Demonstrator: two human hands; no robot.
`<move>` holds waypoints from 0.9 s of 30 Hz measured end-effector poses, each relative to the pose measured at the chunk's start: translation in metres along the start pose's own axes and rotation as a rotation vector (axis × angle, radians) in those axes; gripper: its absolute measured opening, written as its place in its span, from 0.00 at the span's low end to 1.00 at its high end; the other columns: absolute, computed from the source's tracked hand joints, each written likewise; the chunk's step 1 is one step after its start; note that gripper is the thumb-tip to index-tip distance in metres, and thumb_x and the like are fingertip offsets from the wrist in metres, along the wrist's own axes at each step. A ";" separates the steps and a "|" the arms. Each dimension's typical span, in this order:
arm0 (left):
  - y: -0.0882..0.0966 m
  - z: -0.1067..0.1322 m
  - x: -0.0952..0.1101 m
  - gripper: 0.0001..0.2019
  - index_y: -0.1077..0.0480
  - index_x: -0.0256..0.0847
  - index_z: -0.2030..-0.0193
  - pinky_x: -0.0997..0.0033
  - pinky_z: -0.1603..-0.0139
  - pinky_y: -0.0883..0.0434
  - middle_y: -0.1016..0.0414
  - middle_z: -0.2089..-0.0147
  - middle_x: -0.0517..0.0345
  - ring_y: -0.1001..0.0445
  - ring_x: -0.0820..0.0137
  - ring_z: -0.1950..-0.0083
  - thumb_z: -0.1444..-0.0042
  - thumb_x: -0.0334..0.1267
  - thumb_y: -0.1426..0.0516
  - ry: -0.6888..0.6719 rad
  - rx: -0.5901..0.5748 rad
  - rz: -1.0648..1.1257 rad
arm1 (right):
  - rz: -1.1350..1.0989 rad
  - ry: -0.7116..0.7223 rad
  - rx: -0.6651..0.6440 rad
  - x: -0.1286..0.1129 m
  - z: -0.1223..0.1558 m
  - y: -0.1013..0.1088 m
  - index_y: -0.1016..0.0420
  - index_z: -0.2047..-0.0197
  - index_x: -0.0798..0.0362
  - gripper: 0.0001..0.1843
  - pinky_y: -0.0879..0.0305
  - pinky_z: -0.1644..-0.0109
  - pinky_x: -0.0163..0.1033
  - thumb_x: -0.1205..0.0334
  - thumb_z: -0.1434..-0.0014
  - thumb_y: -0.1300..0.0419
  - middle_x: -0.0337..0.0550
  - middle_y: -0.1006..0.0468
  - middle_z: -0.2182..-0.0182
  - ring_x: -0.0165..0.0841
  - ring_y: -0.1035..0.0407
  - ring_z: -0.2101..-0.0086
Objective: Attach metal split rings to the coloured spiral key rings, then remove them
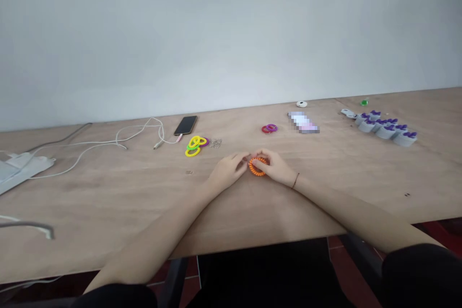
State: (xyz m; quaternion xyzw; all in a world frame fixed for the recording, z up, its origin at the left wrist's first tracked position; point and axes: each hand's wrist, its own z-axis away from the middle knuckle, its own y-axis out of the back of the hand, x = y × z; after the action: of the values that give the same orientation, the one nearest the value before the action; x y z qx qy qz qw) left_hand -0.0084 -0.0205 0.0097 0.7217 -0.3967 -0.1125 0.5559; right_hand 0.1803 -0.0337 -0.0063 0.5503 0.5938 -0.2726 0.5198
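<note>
An orange spiral coil wristband (257,173) is in front of me, low over the middle of the wooden table. My right hand (276,167) pinches it, with the thumb across its upper part. From the other side my left hand (228,171) reaches to the coil's left edge, its fingers bent and thumb close to them. A small shiny bit shows between the fingertips, too small to name. Left of the hands lies a pile of yellow, green and purple coil wristbands (192,152), beside several small metal rings (215,143). Beyond the hands rest a red and a purple coil (271,128).
A dark phone (186,125) with a white cable (140,127) lies at the back left. Another phone (303,122), blurred out, and a white oval object (301,104) are behind my right hand. Several grey-white containers with purple tops (388,131) stand right. The wall borders the table.
</note>
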 end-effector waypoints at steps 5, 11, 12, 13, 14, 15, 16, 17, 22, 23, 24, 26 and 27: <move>0.005 -0.002 -0.004 0.14 0.31 0.41 0.57 0.69 0.56 0.34 0.27 0.58 0.54 0.29 0.69 0.57 0.38 0.39 0.56 -0.153 -0.069 -0.138 | 0.097 0.021 0.041 0.000 -0.001 0.000 0.31 0.60 0.54 0.10 0.33 0.55 0.41 0.58 0.44 0.45 0.44 0.24 0.62 0.33 0.29 0.61; 0.004 0.000 -0.003 0.13 0.29 0.40 0.63 0.69 0.60 0.35 0.28 0.64 0.52 0.29 0.68 0.62 0.39 0.38 0.54 -0.098 0.012 -0.280 | 0.101 0.014 0.029 0.001 -0.001 -0.001 0.30 0.61 0.54 0.10 0.32 0.56 0.41 0.57 0.44 0.45 0.45 0.24 0.62 0.34 0.29 0.61; 0.003 0.000 -0.003 0.13 0.29 0.40 0.63 0.69 0.61 0.35 0.28 0.64 0.52 0.29 0.68 0.63 0.39 0.38 0.54 -0.082 0.017 -0.290 | 0.097 0.009 0.025 0.001 0.000 -0.001 0.30 0.61 0.54 0.11 0.32 0.56 0.41 0.57 0.43 0.45 0.45 0.24 0.62 0.34 0.29 0.61; 0.003 0.001 -0.002 0.13 0.29 0.40 0.64 0.69 0.62 0.35 0.28 0.65 0.52 0.29 0.68 0.63 0.39 0.38 0.54 -0.063 0.019 -0.296 | 0.095 0.005 0.021 0.000 0.000 -0.001 0.30 0.61 0.54 0.11 0.32 0.55 0.41 0.57 0.43 0.45 0.45 0.24 0.62 0.34 0.29 0.61; 0.003 0.001 -0.001 0.13 0.29 0.40 0.65 0.69 0.63 0.36 0.28 0.66 0.53 0.29 0.67 0.64 0.40 0.38 0.54 -0.042 0.019 -0.299 | 0.095 0.002 0.017 0.000 0.000 0.000 0.30 0.61 0.54 0.10 0.32 0.55 0.41 0.57 0.43 0.45 0.45 0.24 0.61 0.34 0.29 0.61; 0.003 0.001 0.000 0.12 0.29 0.40 0.65 0.70 0.64 0.36 0.27 0.66 0.53 0.29 0.68 0.65 0.40 0.37 0.53 -0.019 0.018 -0.295 | 0.095 0.001 0.010 -0.001 0.001 0.000 0.30 0.61 0.54 0.10 0.32 0.55 0.41 0.57 0.43 0.45 0.45 0.24 0.61 0.34 0.29 0.60; 0.004 0.001 0.001 0.12 0.29 0.40 0.66 0.70 0.65 0.37 0.27 0.66 0.54 0.29 0.68 0.66 0.40 0.37 0.53 0.004 0.017 -0.285 | 0.093 0.002 0.005 -0.001 0.001 0.000 0.30 0.61 0.54 0.10 0.32 0.55 0.41 0.57 0.43 0.45 0.45 0.24 0.61 0.34 0.29 0.60; 0.004 0.001 0.002 0.12 0.29 0.40 0.66 0.70 0.66 0.37 0.27 0.67 0.54 0.29 0.68 0.66 0.41 0.37 0.53 0.030 0.021 -0.266 | 0.092 0.005 0.000 -0.002 0.001 0.000 0.30 0.61 0.54 0.10 0.32 0.55 0.41 0.57 0.43 0.45 0.45 0.24 0.61 0.34 0.29 0.60; 0.003 0.000 0.003 0.11 0.28 0.41 0.62 0.72 0.66 0.36 0.25 0.66 0.57 0.28 0.70 0.67 0.41 0.37 0.52 0.155 0.048 -0.021 | 0.130 0.039 -0.014 -0.004 0.003 -0.002 0.30 0.58 0.52 0.11 0.33 0.56 0.41 0.57 0.42 0.46 0.44 0.24 0.60 0.34 0.30 0.60; 0.003 0.000 0.003 0.12 0.29 0.42 0.58 0.73 0.66 0.35 0.24 0.65 0.58 0.28 0.70 0.67 0.41 0.37 0.52 0.173 0.056 0.042 | 0.145 0.044 -0.010 -0.004 0.003 -0.002 0.30 0.58 0.52 0.11 0.33 0.56 0.41 0.57 0.42 0.46 0.44 0.24 0.60 0.34 0.30 0.61; 0.003 0.000 0.004 0.12 0.29 0.42 0.56 0.73 0.65 0.35 0.23 0.64 0.59 0.28 0.71 0.68 0.41 0.37 0.52 0.184 0.063 0.095 | 0.158 0.049 -0.001 -0.004 0.003 -0.002 0.31 0.58 0.52 0.11 0.33 0.57 0.40 0.57 0.42 0.46 0.44 0.24 0.60 0.34 0.30 0.61; 0.003 0.000 0.004 0.13 0.30 0.43 0.53 0.74 0.64 0.34 0.23 0.63 0.61 0.27 0.72 0.67 0.41 0.37 0.51 0.180 0.058 0.158 | 0.169 0.056 0.019 -0.003 0.002 -0.002 0.31 0.58 0.52 0.11 0.33 0.58 0.40 0.57 0.43 0.46 0.43 0.24 0.62 0.33 0.30 0.62; 0.004 0.000 0.004 0.13 0.30 0.44 0.53 0.75 0.64 0.34 0.23 0.62 0.62 0.27 0.72 0.66 0.41 0.37 0.52 0.165 0.039 0.167 | 0.167 0.056 0.032 -0.002 0.001 -0.002 0.31 0.59 0.52 0.11 0.33 0.58 0.39 0.57 0.43 0.46 0.43 0.24 0.62 0.33 0.30 0.62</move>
State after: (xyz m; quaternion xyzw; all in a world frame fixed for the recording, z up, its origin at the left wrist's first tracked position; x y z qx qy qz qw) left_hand -0.0079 -0.0237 0.0144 0.7035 -0.4107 0.0016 0.5800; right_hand 0.1783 -0.0364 -0.0051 0.6135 0.5558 -0.2220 0.5152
